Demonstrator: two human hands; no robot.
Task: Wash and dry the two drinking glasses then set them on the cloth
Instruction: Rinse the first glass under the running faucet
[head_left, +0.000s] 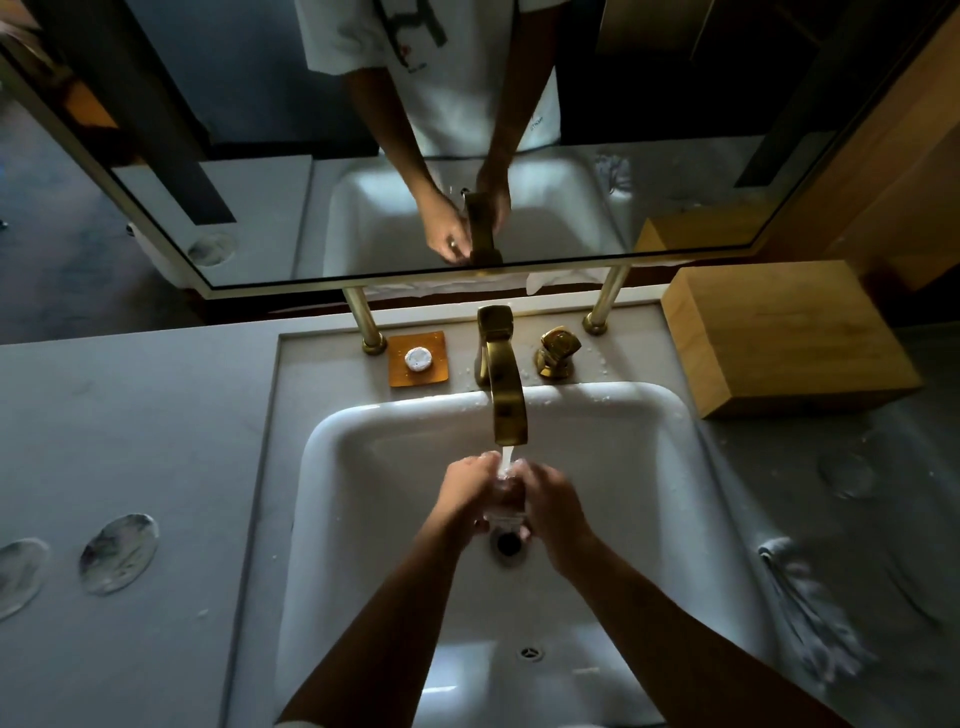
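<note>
Over the white sink (363, 467), my left hand (465, 491) and my right hand (556, 501) both grip a clear drinking glass (503, 506) between them. It sits under the water stream running from the gold faucet (506, 405), just above the drain (508, 543), and my fingers hide most of it. On the grey counter to the right I make out a faint clear round shape (847, 473) that looks like a second glass. A pale cloth (810, 608) lies on the counter nearer the front right.
A gold tap handle (557, 353) stands right of the faucet, and an orange soap dish (418, 359) holding a round white soap stands left. A wooden box (779, 338) sits at back right. Two round discs (118, 553) lie on the left counter. A mirror hangs behind.
</note>
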